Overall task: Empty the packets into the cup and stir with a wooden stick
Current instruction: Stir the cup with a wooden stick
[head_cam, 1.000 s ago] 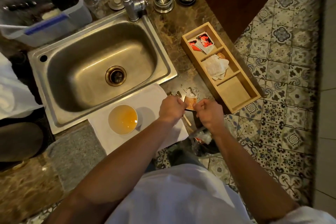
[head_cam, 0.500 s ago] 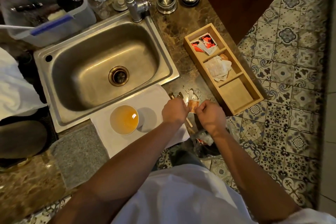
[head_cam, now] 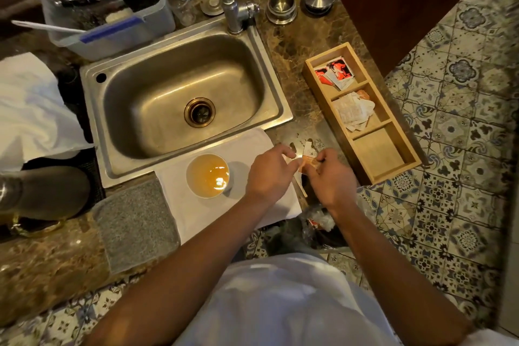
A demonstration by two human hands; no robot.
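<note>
An amber liquid is held in the cup, set on a white cloth. An orange packet, its top strip torn up, is pinched between left hand and right hand above the worktop.

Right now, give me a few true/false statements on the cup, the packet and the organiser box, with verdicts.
1. Both hands pinch one small orange packet between them. True: left hand and right hand meet on it.
2. The cup sits inside the sink. False: it stands on the white cloth in front of the sink.
3. The cup holds amber liquid. True.
4. The wooden organiser box has packets in all three compartments. False: the nearest compartment shows none.
5. The wooden stick stands in the cup. False: it lies on the counter below the hands.
</note>
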